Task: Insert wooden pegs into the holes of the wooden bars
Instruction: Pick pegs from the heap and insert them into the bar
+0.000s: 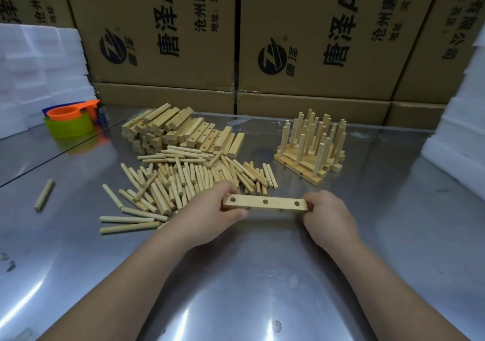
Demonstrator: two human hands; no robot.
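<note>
A single three-hole wooden bar (265, 204) is held just above the steel table (249, 275), broad face up and lengthwise across the view. Its left end is gripped by the left hand (210, 220), thumb on the near edge and fingers curled over the far edge. Its right end is gripped in like manner by the right hand (328, 217). All three holes in the upper face are seen to be empty, and no peg is held in either hand. A heap of loose pegs (189, 180) is noted just beyond the bar and to its left, some of them hidden behind the left hand. A stack of unfilled bars (178, 131) is recorded further beyond the bar on that same side. Beyond the bar to its right, well apart from it, a group of finished bars (312, 144) is set down with pegs standing upright. One stray peg (44, 194) is observed far to the left of the bar. The work is judged to be partly done: several bars are completed, though the count is not readable. The larger share, including the bar in hand, is judged outstanding. Selection of a peg from the heap is judged to be the next requirement.
</note>
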